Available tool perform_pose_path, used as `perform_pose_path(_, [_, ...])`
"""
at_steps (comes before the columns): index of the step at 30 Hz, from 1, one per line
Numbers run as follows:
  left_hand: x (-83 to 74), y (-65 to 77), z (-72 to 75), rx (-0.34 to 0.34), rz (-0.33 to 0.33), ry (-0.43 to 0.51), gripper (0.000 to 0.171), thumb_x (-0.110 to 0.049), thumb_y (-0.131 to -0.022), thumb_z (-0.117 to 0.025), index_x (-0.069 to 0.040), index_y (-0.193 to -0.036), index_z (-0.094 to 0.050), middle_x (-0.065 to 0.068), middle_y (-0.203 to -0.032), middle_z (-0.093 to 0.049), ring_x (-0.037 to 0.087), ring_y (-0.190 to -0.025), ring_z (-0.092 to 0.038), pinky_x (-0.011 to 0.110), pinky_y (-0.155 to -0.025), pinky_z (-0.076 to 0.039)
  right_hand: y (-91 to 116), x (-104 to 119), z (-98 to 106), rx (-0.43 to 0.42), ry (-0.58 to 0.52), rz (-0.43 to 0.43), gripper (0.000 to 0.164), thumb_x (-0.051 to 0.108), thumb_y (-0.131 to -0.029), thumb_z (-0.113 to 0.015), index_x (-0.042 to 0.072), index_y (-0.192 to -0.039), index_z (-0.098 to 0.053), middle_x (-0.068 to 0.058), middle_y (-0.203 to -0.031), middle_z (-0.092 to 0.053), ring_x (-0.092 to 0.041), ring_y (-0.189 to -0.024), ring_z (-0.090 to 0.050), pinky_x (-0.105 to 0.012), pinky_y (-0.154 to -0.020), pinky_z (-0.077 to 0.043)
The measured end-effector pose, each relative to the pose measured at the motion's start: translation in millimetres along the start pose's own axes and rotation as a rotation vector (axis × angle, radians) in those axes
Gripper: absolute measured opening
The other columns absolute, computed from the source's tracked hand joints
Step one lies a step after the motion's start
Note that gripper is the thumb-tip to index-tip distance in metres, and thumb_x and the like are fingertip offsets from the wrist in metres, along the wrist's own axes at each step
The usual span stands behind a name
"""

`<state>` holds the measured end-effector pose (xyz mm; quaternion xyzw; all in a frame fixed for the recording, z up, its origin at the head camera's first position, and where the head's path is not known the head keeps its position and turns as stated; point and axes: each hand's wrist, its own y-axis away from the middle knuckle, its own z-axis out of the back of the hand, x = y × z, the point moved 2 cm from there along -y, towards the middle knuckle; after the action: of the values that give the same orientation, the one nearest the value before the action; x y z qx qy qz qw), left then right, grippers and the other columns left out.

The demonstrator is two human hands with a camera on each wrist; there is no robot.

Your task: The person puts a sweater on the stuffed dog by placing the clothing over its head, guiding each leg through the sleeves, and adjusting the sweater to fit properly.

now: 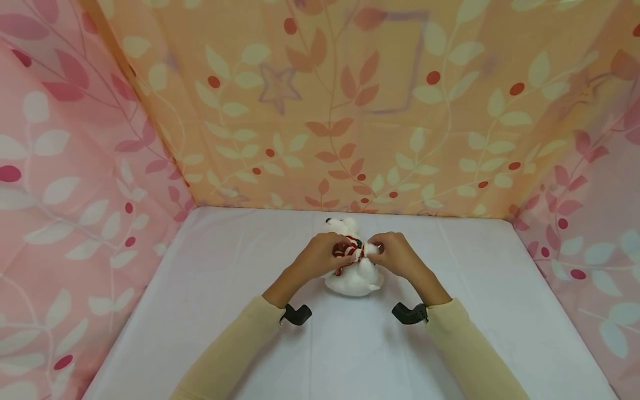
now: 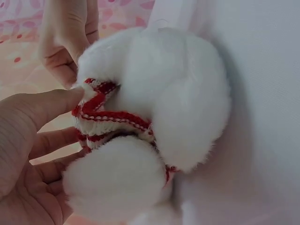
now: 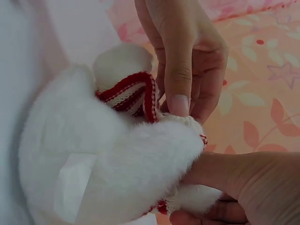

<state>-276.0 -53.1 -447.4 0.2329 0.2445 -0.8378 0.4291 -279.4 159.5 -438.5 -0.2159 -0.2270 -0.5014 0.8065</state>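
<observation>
A white plush bear (image 1: 354,282) sits on the table, its head toward the back wall. It wears a red-and-white striped knitted sweater (image 1: 352,244), bunched around the body. My left hand (image 1: 320,256) is at the bear's left side in the head view, pinching the sweater's edge; the right wrist view shows that thumb (image 3: 179,105) on the knit. On the other side, my right hand (image 1: 400,256) holds one of the bear's fluffy arms (image 3: 159,145) between thumb and fingers. Fur hides part of the right fingertips. A white tag (image 3: 72,185) hangs from the bear's back.
The table (image 1: 225,250) has a white cover. Behind it hangs an orange leaf-print cloth (image 1: 320,111), with pink printed cloth (image 1: 75,222) at the sides. Black wrist devices (image 1: 298,315) sit under both wrists.
</observation>
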Motion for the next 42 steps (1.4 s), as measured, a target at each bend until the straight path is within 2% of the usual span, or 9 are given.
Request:
perform_pose_path(9, [-1.5,0.9,-3.6,0.005,-0.016,-0.082,0.037,-0.033,-0.088,-0.081,-0.012,-0.117,-0.073,-0.003,-0.101,-0.07,0.01,-0.085,-0.061,0.026,-0.074,-0.05,-12,-7,-6,0.06,0.003,-0.015,0.018,0.012,-0.086,-0.078,0.001,-0.1,-0.076,-0.007,-0.093,-0.073,-0.02,-0.083,-0.061,-0.036,-0.071,-0.051])
perform_pose_path(12, [-4.1,4.4,-4.8,-0.035,0.01,-0.163,0.043,-0.041,-0.086,-0.081,-0.017,-0.121,-0.071,-0.004,-0.103,-0.069,0.01,-0.086,-0.061,0.028,-0.073,-0.05,-11,-11,-8,0.069,-0.095,-0.038,0.016,0.011,-0.089,-0.073,0.001,-0.101,-0.074,-0.006,-0.088,-0.072,-0.019,-0.078,-0.064,-0.036,-0.069,-0.053])
perform_pose_path(15, [-7.1,7.8,-8.7,-0.107,0.008,-0.269,0.044,-0.045,-0.086,-0.081,-0.022,-0.122,-0.07,-0.002,-0.1,-0.065,0.012,-0.074,-0.059,0.028,-0.063,-0.049,-10,-16,-8,0.073,-0.241,-0.07,0.012,0.008,-0.091,-0.068,0.001,-0.1,-0.073,-0.006,-0.08,-0.071,-0.02,-0.068,-0.067,-0.042,-0.066,-0.058])
perform_pose_path(18, [-10.4,10.0,-13.6,-0.2,-0.061,-0.373,0.037,-0.039,-0.088,-0.081,-0.023,-0.12,-0.071,-0.001,-0.101,-0.062,0.015,-0.069,-0.058,0.028,-0.058,-0.048,-9,-20,-8,0.072,-0.345,-0.096,0.01,0.006,-0.093,-0.066,0.0,-0.099,-0.071,-0.006,-0.075,-0.071,-0.022,-0.062,-0.068,-0.05,-0.065,-0.059])
perform_pose_path(21, [-13.9,9.1,-17.1,-0.287,-0.182,-0.439,0.029,-0.031,-0.088,-0.082,-0.024,-0.115,-0.074,-0.001,-0.104,-0.062,0.015,-0.079,-0.06,0.029,-0.064,-0.048,-9,-20,-7,0.068,-0.378,-0.107,0.011,0.004,-0.09,-0.068,-0.001,-0.099,-0.071,-0.007,-0.074,-0.07,-0.022,-0.062,-0.067,-0.051,-0.065,-0.058])
perform_pose_path(26, [-18.6,3.9,-21.6,-0.356,-0.373,-0.501,0.016,-0.033,-0.087,-0.082,-0.026,-0.101,-0.078,-0.004,-0.099,-0.063,0.013,-0.086,-0.058,0.027,-0.068,-0.045,-10,-19,-2,0.073,-0.388,-0.131,0.019,0.002,-0.082,-0.076,0.0,-0.1,-0.07,-0.008,-0.081,-0.069,-0.021,-0.069,-0.062,-0.036,-0.062,-0.054])
perform_pose_path(30, [-17.1,4.2,-25.2,-0.299,-0.429,-0.567,0.009,-0.032,-0.089,-0.078,-0.029,-0.097,-0.081,-0.003,-0.102,-0.063,0.012,-0.091,-0.059,0.027,-0.072,-0.045,-11,-18,0,0.071,-0.344,-0.132,0.021,0.004,-0.081,-0.078,0.002,-0.1,-0.071,-0.007,-0.087,-0.068,-0.018,-0.073,-0.058,-0.03,-0.063,-0.049])
perform_pose_path(34, [-12.7,9.1,-27.2,-0.179,-0.448,-0.647,0.019,-0.03,-0.092,-0.075,-0.032,-0.11,-0.08,-0.002,-0.11,-0.063,0.014,-0.102,-0.06,0.03,-0.083,-0.047,-11,-22,-1,0.077,-0.345,-0.191,0.016,0.005,-0.085,-0.069,0.002,-0.1,-0.071,-0.004,-0.071,-0.063,-0.017,-0.061,-0.055,-0.029,-0.055,-0.046])
perform_pose_path(42, [-7.9,19.4,-23.6,-0.091,-0.452,-0.656,0.017,-0.02,-0.093,-0.076,-0.032,-0.104,-0.079,-0.004,-0.11,-0.062,0.014,-0.111,-0.056,0.033,-0.091,-0.044,-8,-32,-6,0.067,-0.531,-0.274,0.014,0.009,-0.095,-0.058,-0.003,-0.095,-0.066,-0.004,-0.059,-0.056,-0.015,-0.049,-0.051,-0.031,-0.048,-0.046])
